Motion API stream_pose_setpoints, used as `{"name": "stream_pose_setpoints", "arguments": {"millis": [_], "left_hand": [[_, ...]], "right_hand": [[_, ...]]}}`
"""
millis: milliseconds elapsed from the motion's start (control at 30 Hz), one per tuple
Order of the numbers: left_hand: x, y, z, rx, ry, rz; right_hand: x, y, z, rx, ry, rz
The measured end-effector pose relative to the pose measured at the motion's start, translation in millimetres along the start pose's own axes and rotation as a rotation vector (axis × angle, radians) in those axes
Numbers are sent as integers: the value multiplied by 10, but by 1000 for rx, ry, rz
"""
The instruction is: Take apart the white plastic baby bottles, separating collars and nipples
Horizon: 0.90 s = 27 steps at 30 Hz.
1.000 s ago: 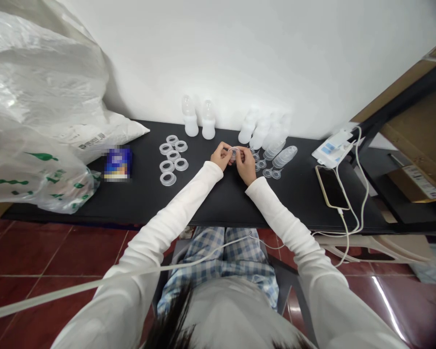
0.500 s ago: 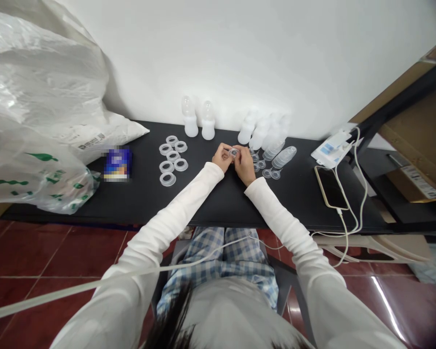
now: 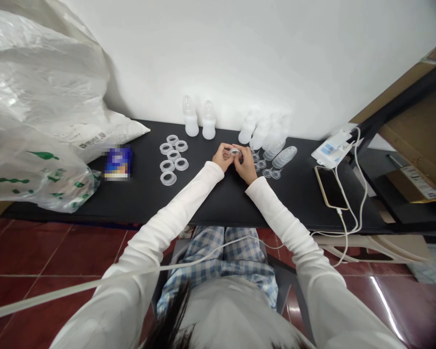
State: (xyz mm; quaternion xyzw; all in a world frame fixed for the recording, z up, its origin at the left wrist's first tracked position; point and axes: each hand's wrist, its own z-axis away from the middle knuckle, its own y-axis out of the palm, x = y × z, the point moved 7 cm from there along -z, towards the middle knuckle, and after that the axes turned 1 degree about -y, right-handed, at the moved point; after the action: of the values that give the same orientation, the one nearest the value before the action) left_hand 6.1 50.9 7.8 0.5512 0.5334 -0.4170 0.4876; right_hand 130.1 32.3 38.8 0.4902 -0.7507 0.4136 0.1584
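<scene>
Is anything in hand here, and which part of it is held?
Yes: a small translucent round piece, held by its rim on opposite sides, between the left hand and right hand.

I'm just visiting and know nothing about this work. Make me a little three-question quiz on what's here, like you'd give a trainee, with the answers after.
1. How many rings lie on the table to the left of the left hand?
2. True or false: the left hand and the right hand have their fingers on the same clear piece.
3. What is plugged into a white cable?
A) a bottle
B) the phone
C) the blue packet

Key: 1. Seven. 2. True. 3. B.
</scene>
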Motion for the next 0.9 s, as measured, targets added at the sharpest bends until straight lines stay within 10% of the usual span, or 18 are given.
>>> {"name": "stream_pose_setpoints", "arguments": {"millis": [900], "left_hand": [[-206,-1,72,18,23,-99]], "right_hand": [[59,-74,5,-142,189,-276]]}}
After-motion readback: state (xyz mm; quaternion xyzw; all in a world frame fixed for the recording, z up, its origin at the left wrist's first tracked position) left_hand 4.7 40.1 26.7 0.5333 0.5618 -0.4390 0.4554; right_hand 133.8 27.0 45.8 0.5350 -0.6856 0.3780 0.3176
